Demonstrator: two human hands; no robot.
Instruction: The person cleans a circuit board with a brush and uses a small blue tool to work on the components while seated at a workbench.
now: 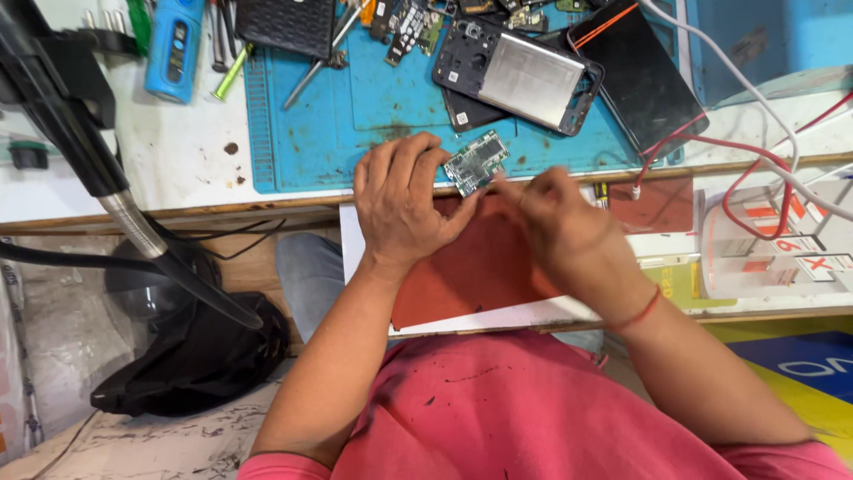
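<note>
Fingers of the left hand are closing on the lower edge of a small green circuit board, holding it tilted just above the near rim of the blue work mat. The right hand is blurring beside the board; whether its fingertips are pinching anything cannot be told. Best practice: the person is advised to grip by the edges only, steadying the board over the red pad, well apart from the opened phone frame.
</note>
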